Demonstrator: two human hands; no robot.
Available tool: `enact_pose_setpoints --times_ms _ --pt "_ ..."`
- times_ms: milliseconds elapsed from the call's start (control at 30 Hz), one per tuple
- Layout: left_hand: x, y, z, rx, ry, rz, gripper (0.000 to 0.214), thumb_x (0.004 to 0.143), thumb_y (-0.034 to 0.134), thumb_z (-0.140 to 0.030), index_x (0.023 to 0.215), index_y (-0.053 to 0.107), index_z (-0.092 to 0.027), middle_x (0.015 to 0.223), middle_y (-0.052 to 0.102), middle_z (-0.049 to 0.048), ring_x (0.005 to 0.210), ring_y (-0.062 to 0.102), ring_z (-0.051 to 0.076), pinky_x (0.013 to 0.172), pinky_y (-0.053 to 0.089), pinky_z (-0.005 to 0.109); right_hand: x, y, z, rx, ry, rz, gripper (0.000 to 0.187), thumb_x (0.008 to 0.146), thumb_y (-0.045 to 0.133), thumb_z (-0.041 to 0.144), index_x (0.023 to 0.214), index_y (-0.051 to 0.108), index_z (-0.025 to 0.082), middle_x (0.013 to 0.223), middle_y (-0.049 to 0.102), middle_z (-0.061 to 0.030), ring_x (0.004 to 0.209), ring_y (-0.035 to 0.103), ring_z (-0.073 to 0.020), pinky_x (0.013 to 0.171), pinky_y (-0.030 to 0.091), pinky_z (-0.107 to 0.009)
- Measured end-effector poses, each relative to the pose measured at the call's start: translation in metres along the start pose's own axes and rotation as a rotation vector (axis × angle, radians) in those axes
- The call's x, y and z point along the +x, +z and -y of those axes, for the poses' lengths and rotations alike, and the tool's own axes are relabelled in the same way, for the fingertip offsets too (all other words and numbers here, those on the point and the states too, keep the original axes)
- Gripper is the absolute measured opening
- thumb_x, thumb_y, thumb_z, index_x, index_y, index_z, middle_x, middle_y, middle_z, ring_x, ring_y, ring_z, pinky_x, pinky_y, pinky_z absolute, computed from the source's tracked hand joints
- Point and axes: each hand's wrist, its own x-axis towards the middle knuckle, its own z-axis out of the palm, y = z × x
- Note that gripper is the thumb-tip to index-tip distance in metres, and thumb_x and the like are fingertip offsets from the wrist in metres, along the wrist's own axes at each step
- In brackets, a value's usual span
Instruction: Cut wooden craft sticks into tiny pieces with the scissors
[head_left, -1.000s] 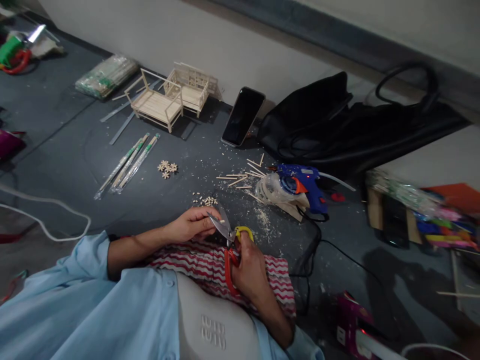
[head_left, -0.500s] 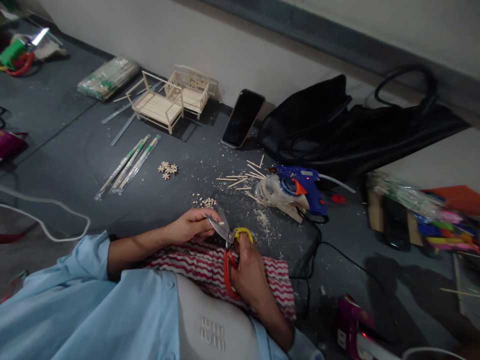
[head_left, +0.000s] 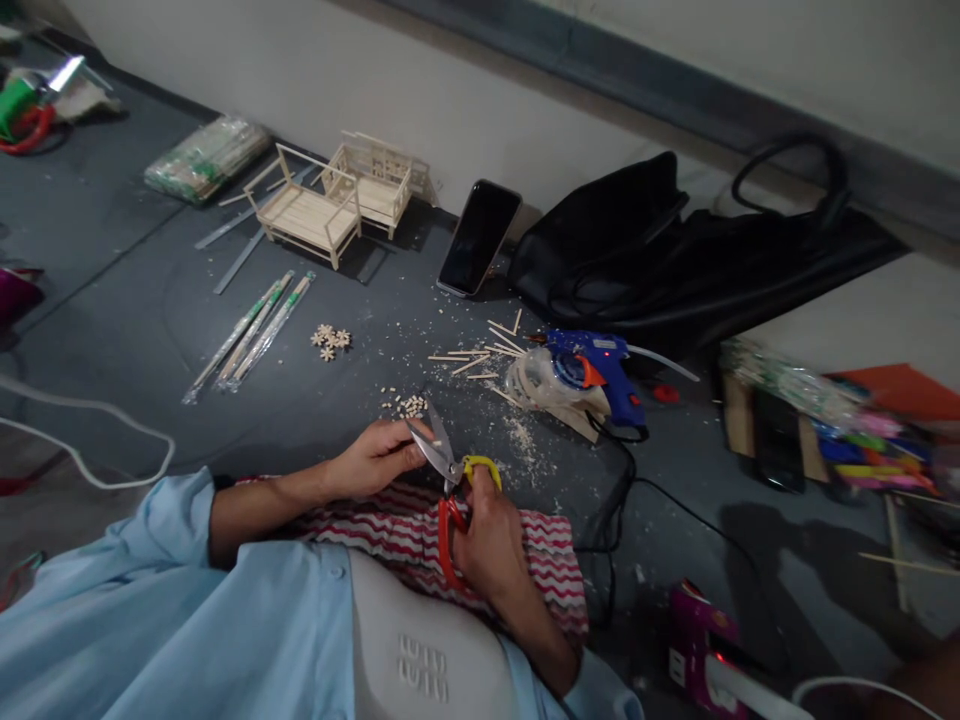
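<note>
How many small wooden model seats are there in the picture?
2. The front model seat stands right of the wrapped bundle; the rear model seat, partly hidden by it, stands nearer the wall, left of the phone. No other is visible.

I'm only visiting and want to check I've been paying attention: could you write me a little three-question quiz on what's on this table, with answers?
1. Which of the person's hands holds the scissors?

2. True or false: in the picture, the flower-shaped pieces lie to the left of the tiny cut bits.

3. What stands between the small wooden furniture and the black bag?
a) a glue gun
b) a phone
c) a white cable

Key:
1. The right hand.
2. True.
3. b
</note>
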Motion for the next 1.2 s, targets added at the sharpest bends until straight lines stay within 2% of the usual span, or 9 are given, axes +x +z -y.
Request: enact_pose_setpoints --times_ms 200,333,533,633,733,833,1000,1067,1200 --pt "0.001 0.000 -0.003 0.009 -0.011 0.010 0.036 0.091 0.052 -0.046 0.086 0.064 -0.012 0.078 0.066 0.0048 0.069 0.058 0.010 0.065 0.047 0.020 0.000 -0.003 0.001 -0.019 -0.022 -0.006 0.029 0.076 0.046 0.022 0.105 0.047 0.017 0.082 0.061 -0.0065 0.071 0.057 -0.0201 0.059 0.041 -0.028" --pt "0.001 0.000 -0.004 0.032 -0.013 0.020 0.038 0.090 0.052 -0.047 0.087 0.064 -0.012 0.077 0.066 0.0051 0.069 0.058 0.010 0.066 0.047 0.020 -0.001 -0.003 0.000 0.010 -0.015 0.010 0.028 0.075 0.047 0.021 0.103 0.046 0.018 0.080 0.062 -0.0052 0.071 0.058 -0.0198 0.058 0.040 -0.027" --pt "0.001 0.003 -0.001 -0.001 -0.043 -0.014 0.035 0.092 0.049 -0.045 0.088 0.061 -0.013 0.065 0.053 -0.0019 0.056 0.045 0.007 0.054 0.039 0.017 0.001 0.000 -0.001 0.032 0.036 0.033 0.026 0.075 0.048 0.022 0.101 0.046 0.019 0.074 0.061 -0.0031 0.064 0.057 -0.0189 0.055 0.039 -0.027" --pt "0.002 0.002 -0.002 -0.064 -0.055 -0.026 0.034 0.090 0.053 -0.045 0.085 0.060 -0.012 0.067 0.053 -0.0014 0.059 0.045 0.007 0.056 0.039 0.018 0.003 -0.001 0.000 -0.014 0.024 0.021 0.030 0.075 0.049 0.024 0.104 0.047 0.018 0.077 0.062 -0.0047 0.069 0.059 -0.0207 0.058 0.041 -0.028" --pt "0.003 0.001 -0.005 -0.169 -0.124 0.008 0.036 0.086 0.058 -0.048 0.081 0.059 -0.012 0.069 0.054 -0.0004 0.060 0.045 0.007 0.056 0.039 0.018 0.004 -0.003 0.001 -0.030 -0.017 0.018 0.031 0.076 0.047 0.023 0.106 0.046 0.016 0.082 0.062 -0.0074 0.074 0.059 -0.0220 0.061 0.043 -0.029" --pt "0.003 0.001 -0.009 -0.265 -0.232 0.051 0.041 0.083 0.060 -0.053 0.078 0.056 -0.012 0.060 0.046 -0.0044 0.051 0.036 0.005 0.049 0.032 0.017 0.003 -0.005 0.001 -0.033 -0.035 0.022 0.032 0.076 0.047 0.023 0.106 0.045 0.015 0.084 0.062 -0.0088 0.076 0.059 -0.0225 0.062 0.043 -0.029" --pt "0.003 0.000 -0.008 -0.299 -0.333 0.111 0.044 0.080 0.061 -0.056 0.076 0.053 -0.013 0.055 0.040 -0.0065 0.046 0.031 0.004 0.043 0.025 0.017 0.000 -0.004 -0.001 -0.014 -0.027 0.048 0.030 0.074 0.048 0.022 0.103 0.046 0.016 0.078 0.062 -0.0063 0.073 0.059 -0.0217 0.060 0.042 -0.028" --pt "0.002 0.001 -0.005 -0.275 -0.294 0.100 0.043 0.083 0.058 -0.056 0.078 0.054 -0.013 0.056 0.041 -0.0062 0.046 0.032 0.004 0.043 0.027 0.017 0.000 -0.002 -0.002 -0.010 -0.005 0.060 0.029 0.075 0.047 0.023 0.103 0.046 0.017 0.076 0.062 -0.0052 0.070 0.059 -0.0211 0.059 0.041 -0.028" --pt "0.001 0.003 0.000 -0.041 -0.090 -0.025 0.038 0.089 0.052 -0.050 0.085 0.060 -0.013 0.067 0.052 -0.0013 0.059 0.045 0.007 0.056 0.038 0.019 0.002 -0.001 -0.002 -0.022 0.036 0.054 0.031 0.077 0.048 0.026 0.106 0.047 0.016 0.076 0.062 -0.0051 0.066 0.058 -0.0207 0.057 0.040 -0.028"
